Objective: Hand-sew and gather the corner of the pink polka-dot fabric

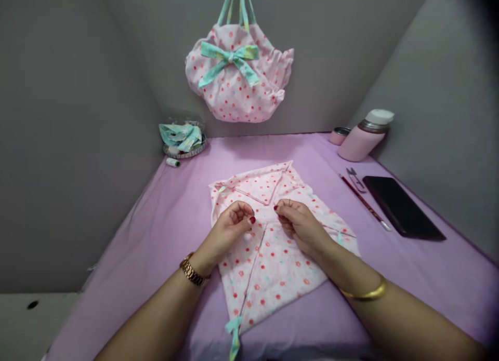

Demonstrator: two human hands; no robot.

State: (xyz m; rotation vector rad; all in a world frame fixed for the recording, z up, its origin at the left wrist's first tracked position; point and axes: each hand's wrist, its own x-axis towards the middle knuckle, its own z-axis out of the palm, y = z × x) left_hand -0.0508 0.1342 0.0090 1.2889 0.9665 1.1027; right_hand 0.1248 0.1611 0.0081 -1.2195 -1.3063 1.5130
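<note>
Grey walls point(70, 117) close in a table point(167, 221) spread with one lilac cover. Far left, one round tray point(186, 155) gathers green fabric point(181, 136), too bunched to count in pieces, probably so the scraps stay together; one spool point(172, 162) lies just beside it. Of two hands, the left point(236, 221), with one watch point(193, 271) at its wrist, is over the spotted cloth point(280, 272), fingers curled and tips drawn into a pinch. That single cloth lies flat in the near middle, seemingly so both hands reach it equally; three green bits show at its edges. At the far middle one spotted bag point(239, 98) with one bow point(231, 57) hangs by its straps, perhaps to keep its shape in view. To the right, the other hand point(298, 223) also pinches its fingertips closed; whether a thin thread sits in either pinch, I cannot tell. Far right stand one small cup point(339, 136) and one bottle point(360, 143); nearer, one pair of snips point(357, 182), one pencil point(364, 201) and one black phone point(403, 208) lie side by side, likely for easy reach.
</note>
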